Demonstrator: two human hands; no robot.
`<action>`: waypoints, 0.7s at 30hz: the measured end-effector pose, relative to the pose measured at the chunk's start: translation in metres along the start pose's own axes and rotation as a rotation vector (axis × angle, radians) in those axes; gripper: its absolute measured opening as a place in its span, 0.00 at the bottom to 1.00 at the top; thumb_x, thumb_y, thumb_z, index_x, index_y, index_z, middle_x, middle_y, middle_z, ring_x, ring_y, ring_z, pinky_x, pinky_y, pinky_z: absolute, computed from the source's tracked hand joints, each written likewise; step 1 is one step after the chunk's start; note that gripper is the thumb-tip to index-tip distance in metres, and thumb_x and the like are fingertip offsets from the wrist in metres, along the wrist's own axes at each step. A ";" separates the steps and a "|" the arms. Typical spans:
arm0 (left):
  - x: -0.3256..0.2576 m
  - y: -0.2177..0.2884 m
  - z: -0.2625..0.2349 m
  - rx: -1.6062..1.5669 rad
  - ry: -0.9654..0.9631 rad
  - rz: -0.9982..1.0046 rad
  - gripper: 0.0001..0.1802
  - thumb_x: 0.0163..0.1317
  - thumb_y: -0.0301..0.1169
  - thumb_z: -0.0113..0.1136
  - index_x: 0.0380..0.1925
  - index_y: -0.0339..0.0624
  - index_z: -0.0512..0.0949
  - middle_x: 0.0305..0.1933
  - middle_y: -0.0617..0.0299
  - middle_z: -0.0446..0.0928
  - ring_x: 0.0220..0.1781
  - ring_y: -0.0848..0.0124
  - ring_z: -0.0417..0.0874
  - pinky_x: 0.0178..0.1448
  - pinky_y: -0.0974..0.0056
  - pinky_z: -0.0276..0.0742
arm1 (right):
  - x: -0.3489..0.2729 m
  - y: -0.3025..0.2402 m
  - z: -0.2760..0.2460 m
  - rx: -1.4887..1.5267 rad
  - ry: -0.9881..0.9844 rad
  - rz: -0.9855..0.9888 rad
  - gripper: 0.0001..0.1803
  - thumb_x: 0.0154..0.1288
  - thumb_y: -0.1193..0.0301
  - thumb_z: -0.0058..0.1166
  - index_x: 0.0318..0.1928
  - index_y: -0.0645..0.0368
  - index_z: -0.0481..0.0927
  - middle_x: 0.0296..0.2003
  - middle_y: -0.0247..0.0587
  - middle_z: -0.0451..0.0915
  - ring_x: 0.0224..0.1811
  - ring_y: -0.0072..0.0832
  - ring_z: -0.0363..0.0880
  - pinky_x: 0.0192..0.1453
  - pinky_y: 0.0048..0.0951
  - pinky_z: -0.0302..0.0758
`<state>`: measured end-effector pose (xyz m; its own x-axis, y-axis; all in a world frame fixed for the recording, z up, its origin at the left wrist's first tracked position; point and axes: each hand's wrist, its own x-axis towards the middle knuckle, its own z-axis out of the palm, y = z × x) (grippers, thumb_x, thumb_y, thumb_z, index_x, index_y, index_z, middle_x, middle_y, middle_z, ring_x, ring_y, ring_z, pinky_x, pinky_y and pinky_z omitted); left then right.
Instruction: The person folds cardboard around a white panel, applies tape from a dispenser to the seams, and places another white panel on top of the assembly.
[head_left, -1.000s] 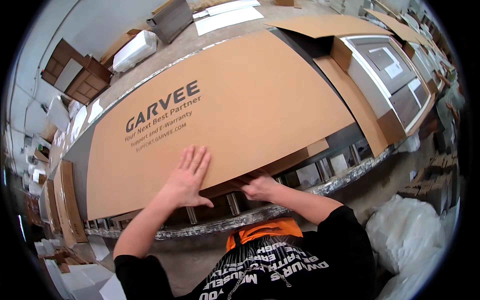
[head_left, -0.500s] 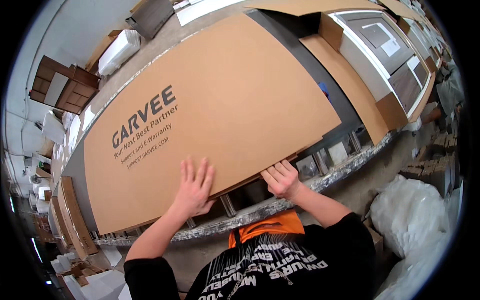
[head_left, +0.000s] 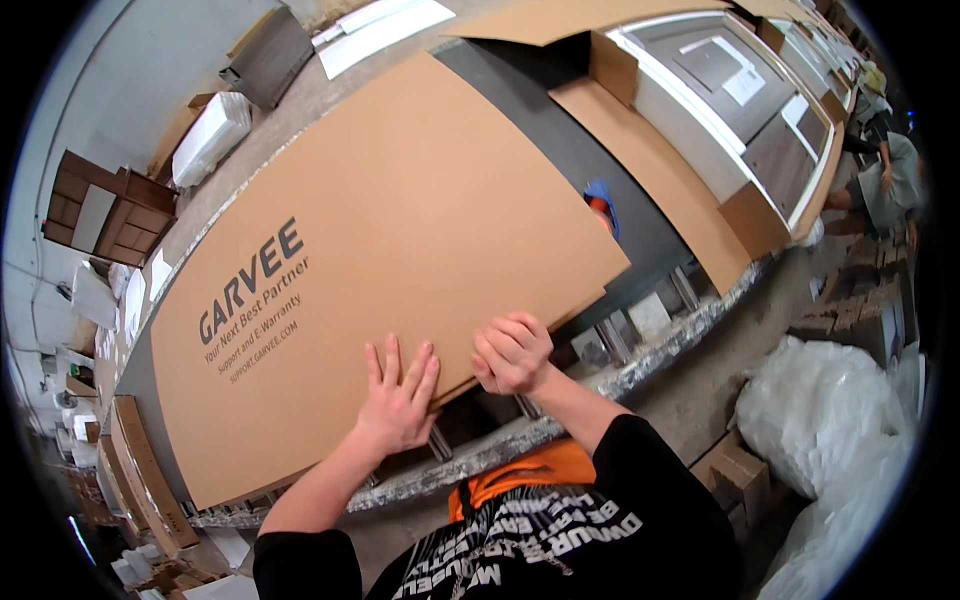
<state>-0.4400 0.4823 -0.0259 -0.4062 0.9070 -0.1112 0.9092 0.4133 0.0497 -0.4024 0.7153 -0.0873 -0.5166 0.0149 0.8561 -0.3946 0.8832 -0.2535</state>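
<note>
2 hands [head_left: 400, 400] [head_left: 513, 352] hold a cardboard sheet [head_left: 400, 230], long axis left-right.

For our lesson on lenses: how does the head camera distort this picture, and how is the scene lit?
Head view: fisheye bends the cardboard sheet edges and roller conveyor toward a black rim; lighting is even and soft, without glare; left hand lies flat, right hand grips the edge, both sharp.

Single head view, looking down, close over cardboard sheet [head_left: 400, 230].
</note>
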 end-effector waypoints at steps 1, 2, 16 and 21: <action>-0.001 -0.001 0.000 0.001 0.001 0.006 0.49 0.44 0.46 0.68 0.65 0.33 0.63 0.74 0.44 0.54 0.73 0.26 0.45 0.68 0.20 0.37 | -0.001 -0.001 0.000 0.019 0.017 0.016 0.08 0.56 0.68 0.57 0.31 0.60 0.82 0.33 0.37 0.79 0.40 0.33 0.79 0.50 0.36 0.74; 0.000 -0.005 0.002 0.033 0.008 0.000 0.49 0.44 0.46 0.68 0.65 0.33 0.64 0.74 0.44 0.55 0.73 0.26 0.46 0.68 0.20 0.37 | -0.001 -0.001 0.002 0.010 0.022 0.013 0.08 0.56 0.68 0.57 0.31 0.60 0.82 0.33 0.37 0.79 0.40 0.33 0.79 0.50 0.36 0.74; -0.001 -0.013 0.009 0.009 0.120 0.051 0.49 0.39 0.43 0.70 0.65 0.40 0.66 0.71 0.51 0.62 0.73 0.28 0.49 0.69 0.21 0.34 | -0.033 0.244 -0.017 0.123 -0.370 1.428 0.35 0.44 0.65 0.70 0.57 0.57 0.77 0.48 0.48 0.81 0.53 0.38 0.79 0.58 0.35 0.72; -0.008 -0.015 0.010 -0.037 0.128 0.013 0.46 0.42 0.43 0.69 0.66 0.52 0.67 0.73 0.64 0.62 0.74 0.34 0.51 0.68 0.20 0.38 | -0.048 0.214 -0.042 0.479 0.020 1.452 0.31 0.48 0.87 0.50 0.57 0.64 0.75 0.48 0.43 0.81 0.46 0.28 0.81 0.51 0.28 0.76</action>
<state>-0.4491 0.4682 -0.0359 -0.4050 0.9142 0.0174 0.9115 0.4021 0.0868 -0.4302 0.9235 -0.1633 -0.6526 0.7160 -0.2479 0.2248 -0.1295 -0.9658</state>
